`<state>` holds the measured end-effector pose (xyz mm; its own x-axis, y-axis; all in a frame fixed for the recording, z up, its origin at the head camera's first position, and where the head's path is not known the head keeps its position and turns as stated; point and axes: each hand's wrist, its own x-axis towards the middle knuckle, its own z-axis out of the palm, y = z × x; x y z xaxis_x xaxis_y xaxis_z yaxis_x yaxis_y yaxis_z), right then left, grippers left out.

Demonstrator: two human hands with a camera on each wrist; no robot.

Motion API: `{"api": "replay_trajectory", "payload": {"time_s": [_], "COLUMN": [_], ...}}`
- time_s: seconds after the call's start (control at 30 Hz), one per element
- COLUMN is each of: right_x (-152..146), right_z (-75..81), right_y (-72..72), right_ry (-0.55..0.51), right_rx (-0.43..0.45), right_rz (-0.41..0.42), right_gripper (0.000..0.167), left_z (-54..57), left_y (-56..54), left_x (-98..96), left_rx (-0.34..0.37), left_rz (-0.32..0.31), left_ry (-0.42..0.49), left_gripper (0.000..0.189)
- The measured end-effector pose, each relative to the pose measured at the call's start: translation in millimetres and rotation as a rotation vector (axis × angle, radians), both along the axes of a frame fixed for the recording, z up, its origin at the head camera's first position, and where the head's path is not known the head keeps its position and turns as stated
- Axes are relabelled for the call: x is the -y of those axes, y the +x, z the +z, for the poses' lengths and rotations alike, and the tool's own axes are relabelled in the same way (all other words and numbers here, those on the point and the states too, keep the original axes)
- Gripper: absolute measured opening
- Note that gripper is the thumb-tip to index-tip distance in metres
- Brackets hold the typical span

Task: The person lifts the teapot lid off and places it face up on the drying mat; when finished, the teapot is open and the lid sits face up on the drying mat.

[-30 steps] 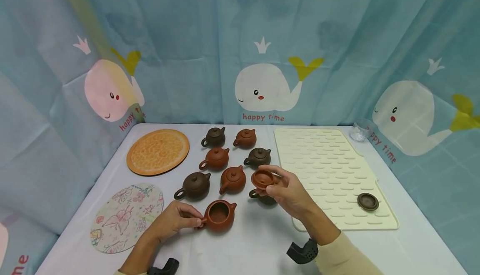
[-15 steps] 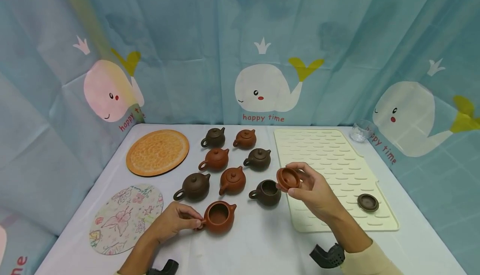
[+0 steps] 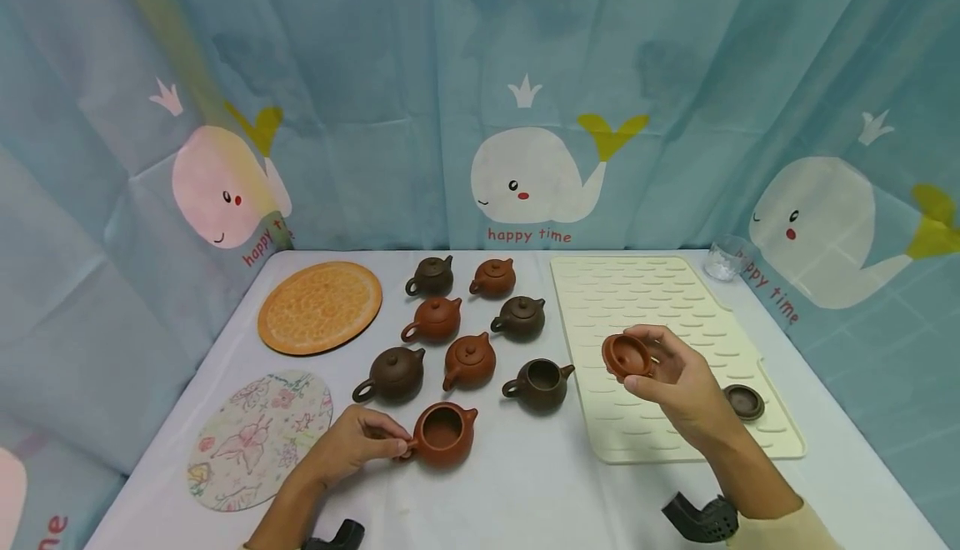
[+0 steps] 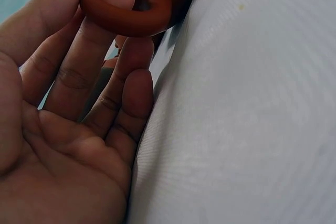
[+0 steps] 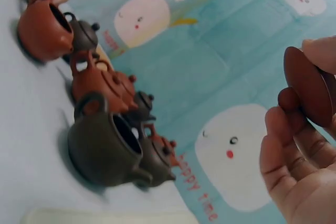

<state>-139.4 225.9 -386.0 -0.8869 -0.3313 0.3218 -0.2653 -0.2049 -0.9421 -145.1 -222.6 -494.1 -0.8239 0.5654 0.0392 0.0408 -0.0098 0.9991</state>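
Note:
My left hand (image 3: 363, 445) pinches the handle of a reddish-brown teapot (image 3: 459, 448) that stands lidless on the table. In the left wrist view, thumb and fingers close on its ring handle (image 4: 123, 20). Over the cream mat (image 3: 637, 443), my right hand (image 3: 678, 379) holds a reddish-brown teapot lid (image 3: 627, 356), its hollow underside turned up toward the head camera. The right wrist view shows this lid (image 5: 308, 86) edge-on between thumb and fingers, knob toward the fingers. A dark brown teapot (image 3: 542, 392) without a lid stands between the hands. Its dark lid (image 3: 744, 402) lies upturned on the mat, partly behind my right wrist.
Several lidded teapots, such as a dark one (image 3: 396, 373) and a red one (image 3: 470, 360), stand behind the open pots. At the left lie a round orange mat (image 3: 320, 308) and a floral mat (image 3: 258, 440). A clear glass bowl (image 3: 724, 258) sits at the back right.
My right hand has carried the reddish-brown lid rightward, from above the dark open teapot to over the cream mat, uncovering that pot. The left hand keeps its hold on the handle.

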Motion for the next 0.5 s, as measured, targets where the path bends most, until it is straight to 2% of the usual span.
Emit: {"api": "replay_trajectory", "payload": {"time_s": [0.2, 0.5], "right_x": [-16.5, -36.4], "right_z": [-6.5, -24.0], "right_y": [4.7, 15.3], "right_ry": [0.028, 0.09], "right_rx": [-0.03, -0.021], "right_rz": [-0.064, -0.141], "right_gripper": [0.051, 0.054], "left_z": [-1.8, 1.5], "left_y": [1.0, -0.5], "left_x": [-1.2, 0.7], "left_rx": [0.011, 0.02], "left_rz": [0.007, 0.004], "left_ry": [0.007, -0.016], "left_gripper": [0.018, 0.019]}}
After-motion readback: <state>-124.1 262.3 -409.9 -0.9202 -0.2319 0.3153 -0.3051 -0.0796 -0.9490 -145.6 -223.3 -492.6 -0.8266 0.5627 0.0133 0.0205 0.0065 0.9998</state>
